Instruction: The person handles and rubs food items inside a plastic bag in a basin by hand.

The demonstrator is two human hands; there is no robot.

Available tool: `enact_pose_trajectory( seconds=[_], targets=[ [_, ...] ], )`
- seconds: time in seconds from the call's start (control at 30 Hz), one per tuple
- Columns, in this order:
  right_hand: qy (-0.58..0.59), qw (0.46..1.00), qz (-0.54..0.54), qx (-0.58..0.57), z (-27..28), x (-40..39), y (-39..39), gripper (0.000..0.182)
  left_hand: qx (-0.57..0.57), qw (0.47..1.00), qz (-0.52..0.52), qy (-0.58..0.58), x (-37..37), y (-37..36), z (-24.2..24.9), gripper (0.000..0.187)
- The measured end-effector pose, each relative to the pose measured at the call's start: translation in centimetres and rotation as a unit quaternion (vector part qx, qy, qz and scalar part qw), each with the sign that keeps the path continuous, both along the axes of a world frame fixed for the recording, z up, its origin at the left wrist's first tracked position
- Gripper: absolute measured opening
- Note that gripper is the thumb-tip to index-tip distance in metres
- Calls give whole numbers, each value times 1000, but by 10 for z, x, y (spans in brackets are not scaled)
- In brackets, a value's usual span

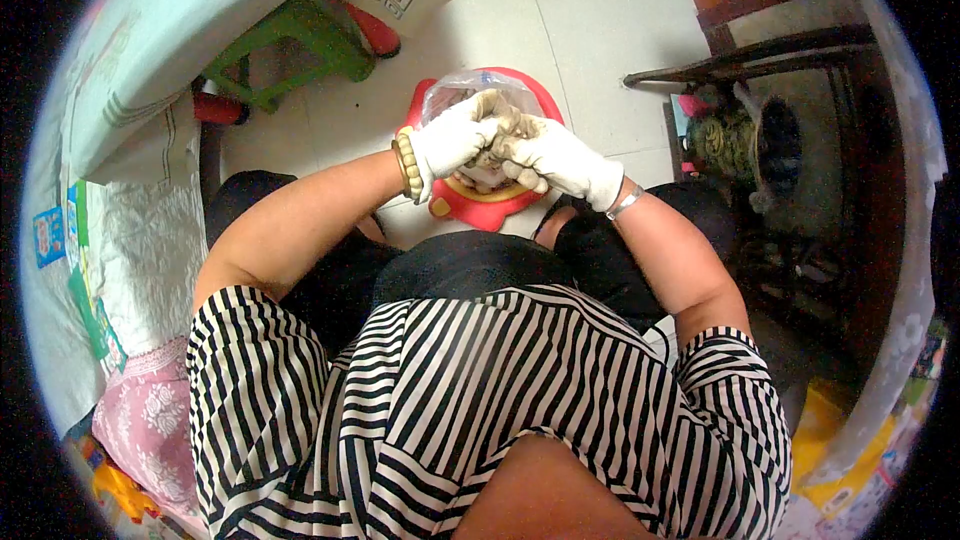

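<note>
Both your gloved hands, left hand (452,137) and right hand (560,157), grip closed on a brownish lump (500,120) above the red basin (478,208).

No legible text is showing anywhere; the printed packets (48,236) at the left edge are reading as blur only.

A short-sleeved top (480,410) with bold black and white stripes is worn, over dark trousers (460,265). Both hands are covered by white fabric gloves, the left hand (452,140) and the right hand (560,158) alike. A beaded bracelet (405,166) is seen at the left wrist, a silver bangle (626,202) at the right.
</note>
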State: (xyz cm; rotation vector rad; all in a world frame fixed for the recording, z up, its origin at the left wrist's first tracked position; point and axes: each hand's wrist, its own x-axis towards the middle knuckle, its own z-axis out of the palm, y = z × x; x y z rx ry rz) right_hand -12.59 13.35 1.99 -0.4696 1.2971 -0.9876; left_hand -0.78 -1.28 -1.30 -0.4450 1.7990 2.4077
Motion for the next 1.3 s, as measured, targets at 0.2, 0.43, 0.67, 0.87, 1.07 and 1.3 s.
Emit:
enact_pose_trajectory(
  seconds=[0.2, 0.43, 0.67, 0.87, 1.07, 1.3],
  targets=[
    [-12, 1000, -12, -21, -4, -5, -4, 20, 52, 997, 21, -58, -2, -7, 2, 20],
    [-25, 998, -33, -48, -25, -2, -11, 20, 98, 990, 52, -87, 2, -11, 3, 17],
    [-69, 997, -16, -23, -22, -2, -11, 22, -54, 991, 27, -116, 3, -14, -27, 24],
    [94, 994, -57, 6, -37, -2, -12, 31, -71, 980, 55, -177, 4, -19, -22, 24],
    [246, 968, -33, -33, -71, -11, -14, 39, -58, 984, 88, -141, 1, -24, -33, 30],
    [292, 954, -44, -51, -66, -17, -16, 26, 298, 939, 90, -146, 0, -27, -32, 35]
  ],
)
